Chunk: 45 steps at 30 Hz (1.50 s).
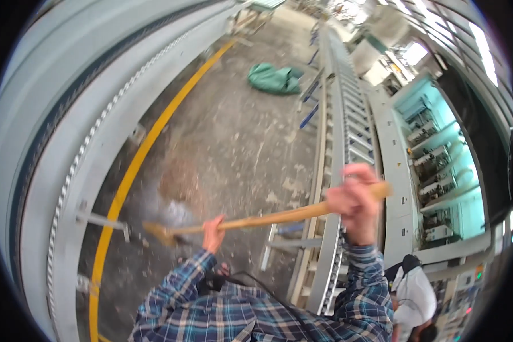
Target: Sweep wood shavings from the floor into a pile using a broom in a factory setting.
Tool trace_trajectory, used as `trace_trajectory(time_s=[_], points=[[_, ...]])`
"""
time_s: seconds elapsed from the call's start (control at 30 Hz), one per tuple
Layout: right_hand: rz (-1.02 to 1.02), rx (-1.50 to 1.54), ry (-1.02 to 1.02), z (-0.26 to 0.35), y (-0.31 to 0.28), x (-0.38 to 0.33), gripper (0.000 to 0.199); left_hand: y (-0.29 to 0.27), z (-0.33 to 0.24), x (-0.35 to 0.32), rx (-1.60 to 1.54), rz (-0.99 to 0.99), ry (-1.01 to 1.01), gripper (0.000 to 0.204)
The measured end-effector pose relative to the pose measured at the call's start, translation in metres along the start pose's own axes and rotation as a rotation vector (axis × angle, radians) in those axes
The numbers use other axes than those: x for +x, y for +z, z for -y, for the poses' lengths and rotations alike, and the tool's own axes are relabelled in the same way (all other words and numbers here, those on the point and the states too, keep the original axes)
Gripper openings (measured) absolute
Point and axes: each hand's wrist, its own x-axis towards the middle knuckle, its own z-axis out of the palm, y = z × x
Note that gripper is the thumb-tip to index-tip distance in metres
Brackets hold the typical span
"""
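Left hand (213, 232) and right hand (353, 196) are each wrapped round the smooth, tan, wood-like pole of a long-handled tool (273, 218), held aslant before the person. Its blurred, straw-coloured head lies at left, near a hazy brown-and-whitish patch of debris (178, 182) on scuffed grey floor (233, 142). Beyond: crumpled green sheeting (273, 78); at right, a metal roller conveyor (356, 121).
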Motion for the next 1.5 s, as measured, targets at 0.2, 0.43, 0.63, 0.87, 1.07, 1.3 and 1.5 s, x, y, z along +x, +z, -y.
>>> trace_trajectory(time_s=[0.2,0.43,0.63,0.87,1.07,1.3,1.5], points=[[0.012,-0.065,-0.113,-0.021,0.04,0.018,0.015,-0.015,0.021,0.074,-0.09,0.2,0.001,0.028],[0.011,-0.001,-0.434,0.021,0.102,0.041,0.025,-0.099,-0.01,0.17,-0.141,0.341,0.136,0.023],[-0.302,0.004,-0.056,-0.078,0.132,0.1,0.019,-0.124,0.12,0.188,0.075,0.353,0.021,0.029],[-0.219,-0.133,-0.161,-0.115,0.158,0.138,0.018,-0.072,0.213,0.209,-0.005,0.303,0.074,0.051],[-0.192,-0.18,-0.457,-0.02,0.118,0.168,0.048,-0.063,0.037,0.275,-0.3,0.241,0.134,0.035],[0.056,-0.14,-0.098,-0.01,0.063,0.239,0.041,-0.042,0.005,0.212,-0.335,0.286,-0.176,0.027],[0.209,-0.157,-0.153,-0.043,0.065,0.243,0.029,0.01,0.045,0.229,-0.306,0.054,-0.095,0.026]])
